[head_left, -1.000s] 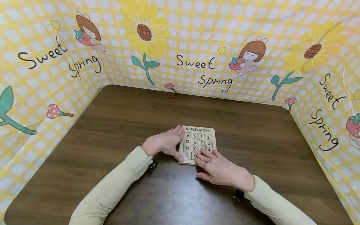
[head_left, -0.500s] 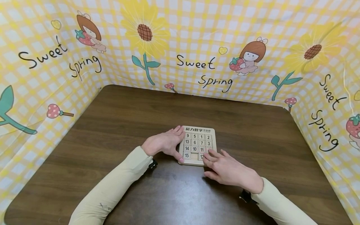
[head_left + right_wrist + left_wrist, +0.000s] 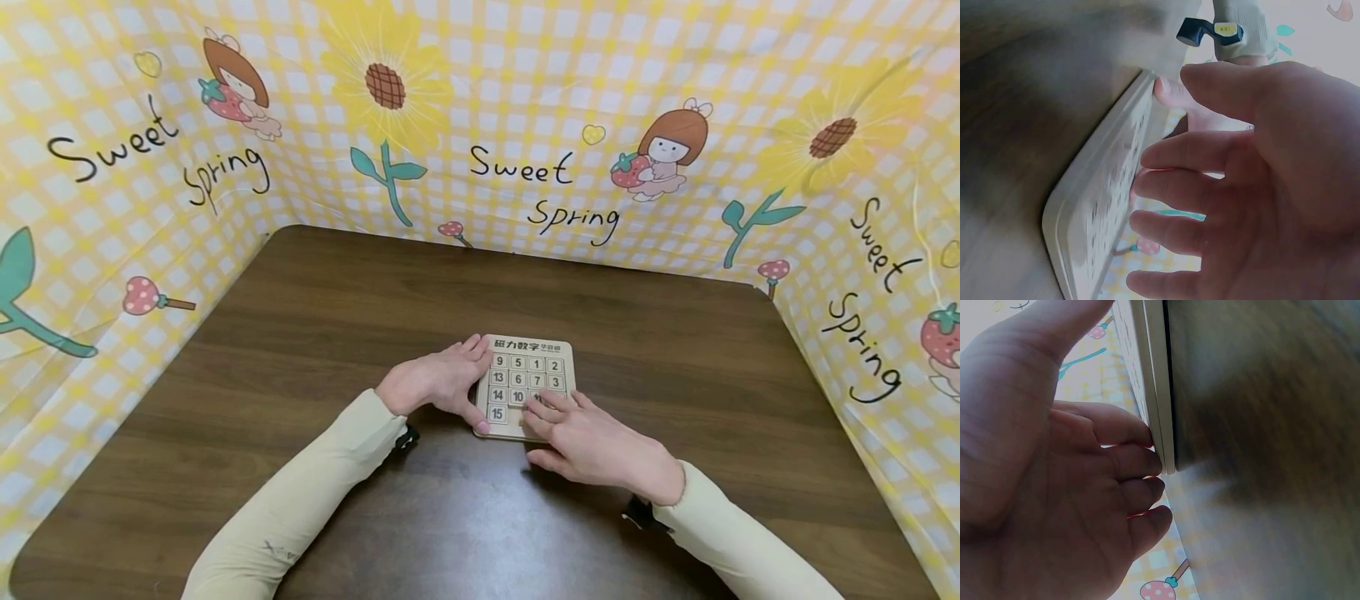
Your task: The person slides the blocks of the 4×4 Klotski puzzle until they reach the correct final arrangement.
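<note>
A light wooden number puzzle board (image 3: 497, 428) lies flat on the table, its number tiles in a grid; 9, 5, 1, 2 form the top row. Along the board's left edge rests my left hand (image 3: 442, 381), thumb at the lower left corner and fingertips near the upper left. The left wrist view shows those fingers (image 3: 1138, 459) slightly bent against the board's side (image 3: 1159, 394). My right hand (image 3: 592, 440) reaches over the lower right tiles with extended, slightly spread fingers, hiding some of them. Beside 15 (image 3: 497, 413) a slot without a tile partly shows.
The dark wooden table (image 3: 375, 292) surrounds the board. Behind it and at both sides hangs a yellow checked cloth (image 3: 525, 83) printed with flowers and figures. A dark device (image 3: 1210, 31) is strapped at the left wrist, in the right wrist view.
My right hand moved right, leaving 12 partly visible, then back left, covering the lower right tiles again. My left hand and the board have stayed in place.
</note>
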Tool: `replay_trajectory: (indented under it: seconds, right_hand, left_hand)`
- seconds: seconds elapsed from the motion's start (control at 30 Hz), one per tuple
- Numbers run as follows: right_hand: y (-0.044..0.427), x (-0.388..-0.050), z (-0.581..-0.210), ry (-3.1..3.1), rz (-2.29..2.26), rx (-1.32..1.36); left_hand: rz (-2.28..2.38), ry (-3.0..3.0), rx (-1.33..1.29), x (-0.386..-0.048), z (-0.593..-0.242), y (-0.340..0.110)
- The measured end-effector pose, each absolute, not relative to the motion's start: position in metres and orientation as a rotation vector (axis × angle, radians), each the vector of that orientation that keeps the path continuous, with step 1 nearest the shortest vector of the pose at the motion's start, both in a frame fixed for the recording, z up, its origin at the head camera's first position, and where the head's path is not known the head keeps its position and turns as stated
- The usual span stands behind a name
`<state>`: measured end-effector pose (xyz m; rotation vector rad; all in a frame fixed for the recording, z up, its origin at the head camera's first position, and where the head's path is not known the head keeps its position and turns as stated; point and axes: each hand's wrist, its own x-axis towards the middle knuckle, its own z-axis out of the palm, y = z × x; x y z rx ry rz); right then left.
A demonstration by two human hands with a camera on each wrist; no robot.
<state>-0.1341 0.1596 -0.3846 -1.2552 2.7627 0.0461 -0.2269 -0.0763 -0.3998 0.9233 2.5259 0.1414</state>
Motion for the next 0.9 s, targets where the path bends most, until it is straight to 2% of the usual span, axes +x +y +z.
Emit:
replay_trajectory:
  seconds: [0.4,0.9]
  right_hand:
    - [0.138,-0.141,-0.391,2.683,0.051,-1.262]
    - [0.147,-0.138,-0.394,2.712,0.040,-1.234]
  left_hand:
    - [0.148,2.524,0.914,-0.227,-0.400,-0.077]
    - [0.150,2.525,0.897,-0.226,-0.399,-0.077]
